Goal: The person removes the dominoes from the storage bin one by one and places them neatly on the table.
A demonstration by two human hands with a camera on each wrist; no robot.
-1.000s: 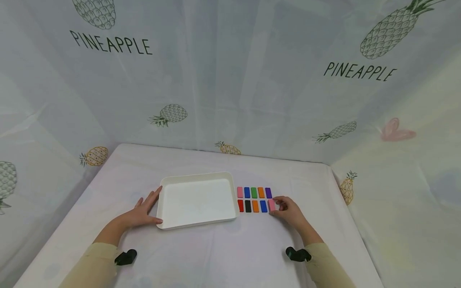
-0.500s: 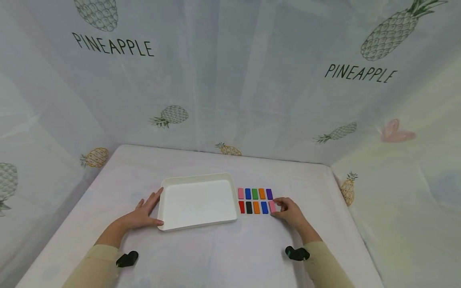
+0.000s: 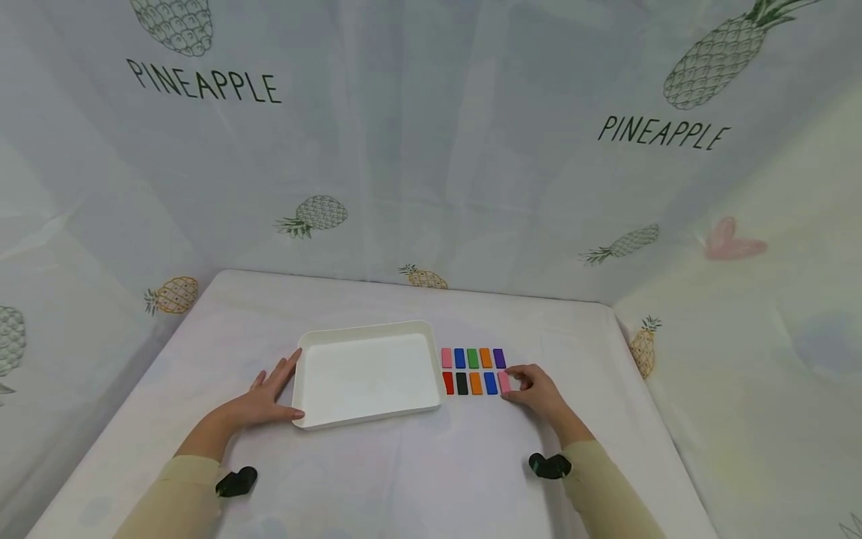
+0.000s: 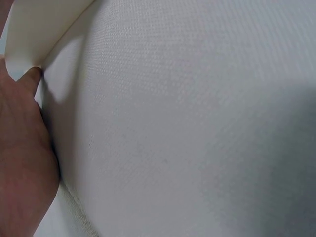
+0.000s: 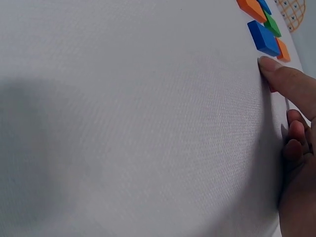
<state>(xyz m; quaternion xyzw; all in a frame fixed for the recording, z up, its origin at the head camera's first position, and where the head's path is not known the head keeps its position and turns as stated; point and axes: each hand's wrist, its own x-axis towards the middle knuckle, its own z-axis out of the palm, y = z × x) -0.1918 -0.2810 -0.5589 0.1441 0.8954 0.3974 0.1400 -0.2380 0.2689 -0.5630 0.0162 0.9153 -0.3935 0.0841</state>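
Note:
Around the near-right pink block (image 3: 504, 382), the thumb and index finger of my right hand (image 3: 541, 392) grip its two short ends while it lies in line with the front row. From the right wrist camera, the thumb hides most of that block, and a blue block (image 5: 263, 38) lies just past the thumb tip. My left hand (image 3: 259, 404) has its fingers spread against the left side of a white rectangular tray (image 3: 367, 378), thumb at the near corner. That hand (image 4: 24, 153) also shows at the left edge of the left wrist view.
Several flat coloured blocks form two rows right of the tray. Red (image 3: 448, 383), black (image 3: 462, 384) and orange stand in front; pink, blue, green (image 3: 473, 358), orange and purple (image 3: 499, 358) stand behind. A white cloth covers the table (image 3: 404, 479); pineapple-print curtains (image 3: 431, 150) surround it.
The head view shifts slightly. Both hands keep their places, the left against the tray and the right at the pink block.

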